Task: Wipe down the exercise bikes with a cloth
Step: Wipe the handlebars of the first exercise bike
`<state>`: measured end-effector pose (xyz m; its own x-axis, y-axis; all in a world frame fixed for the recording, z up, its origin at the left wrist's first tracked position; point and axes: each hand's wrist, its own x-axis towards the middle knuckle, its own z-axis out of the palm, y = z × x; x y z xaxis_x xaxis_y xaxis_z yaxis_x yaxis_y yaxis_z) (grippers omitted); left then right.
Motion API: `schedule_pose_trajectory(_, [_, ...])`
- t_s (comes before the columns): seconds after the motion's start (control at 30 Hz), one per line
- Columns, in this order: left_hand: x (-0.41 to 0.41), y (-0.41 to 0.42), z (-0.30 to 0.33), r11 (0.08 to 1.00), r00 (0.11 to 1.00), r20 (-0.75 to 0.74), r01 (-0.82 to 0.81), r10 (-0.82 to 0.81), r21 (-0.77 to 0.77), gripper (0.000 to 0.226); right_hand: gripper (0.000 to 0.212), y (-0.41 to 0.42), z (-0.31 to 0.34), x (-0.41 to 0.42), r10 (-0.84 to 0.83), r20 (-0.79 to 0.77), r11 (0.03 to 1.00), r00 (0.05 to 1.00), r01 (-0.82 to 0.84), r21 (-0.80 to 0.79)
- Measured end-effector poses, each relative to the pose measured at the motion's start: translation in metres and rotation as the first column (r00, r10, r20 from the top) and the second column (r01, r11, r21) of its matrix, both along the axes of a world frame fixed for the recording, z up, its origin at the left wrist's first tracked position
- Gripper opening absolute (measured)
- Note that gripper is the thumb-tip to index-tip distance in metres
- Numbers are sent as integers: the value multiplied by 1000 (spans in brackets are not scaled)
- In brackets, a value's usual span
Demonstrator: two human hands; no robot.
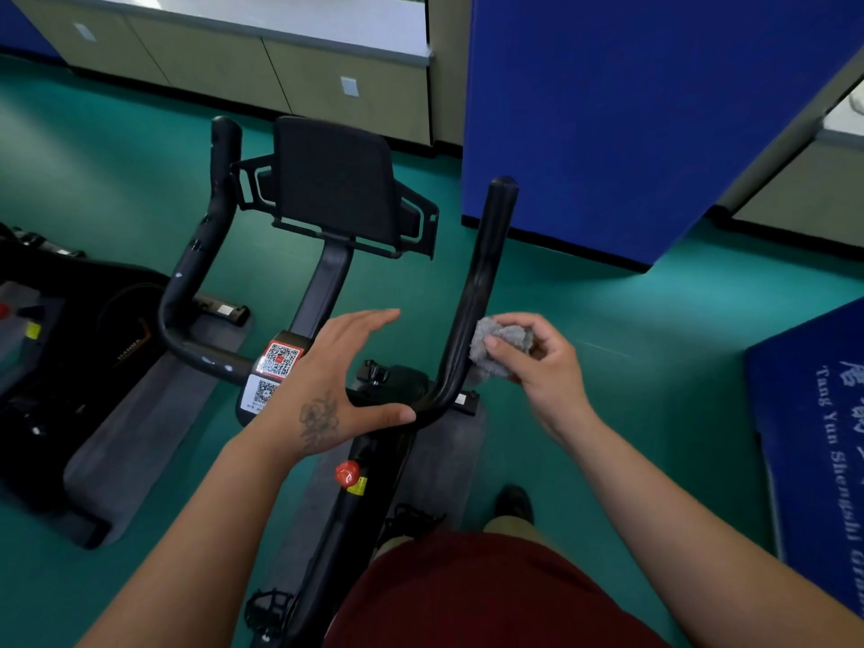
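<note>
The right hand grips a bunched cloth against the bike's right bar, ready to rub it. The left hand hangs open beside it, thumb near the bend, likely to steady the bike.

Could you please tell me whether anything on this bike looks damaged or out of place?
Only small pale marks dot the left handlebar; whether chips or dirt, I cannot tell. The right hand holds the cloth against the right handlebar.

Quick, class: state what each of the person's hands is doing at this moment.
Left hand: open, fingers straight, thumb against the handlebar.
Right hand: gripping the grey cloth beside the handlebar's right arm.
</note>
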<state>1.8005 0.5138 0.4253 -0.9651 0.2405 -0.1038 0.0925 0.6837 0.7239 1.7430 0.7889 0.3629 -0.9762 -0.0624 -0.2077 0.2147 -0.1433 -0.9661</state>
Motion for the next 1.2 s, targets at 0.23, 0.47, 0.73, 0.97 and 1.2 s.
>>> schedule_pose_trajectory(0.23, [1,-4,-1,1000,1000,-2,14,-14,22,105,25,-2,2,-5,-37,-13,999,999,37,-8])
schedule_pose_trajectory(0.47, [-2,-5,-7,994,995,-36,87,-89,-59,107,27,-10,-13,45,-4,-23,1000,1000,3,-29])
schedule_pose_trajectory(0.73, [0,-15,-3,989,985,-94,143,-146,-36,95,29,-11,-2,33,-77,-50,996,996,79,36])
schedule_pose_trajectory(0.97, [4,-40,9,972,967,-188,134,-171,-194,92,29,-20,-6,46,-95,-21,995,995,96,31])
schedule_pose_trajectory(1.2, [20,-66,-9,969,940,-295,104,-169,-224,88,31,-25,-6,70,-108,-28,990,994,110,85])
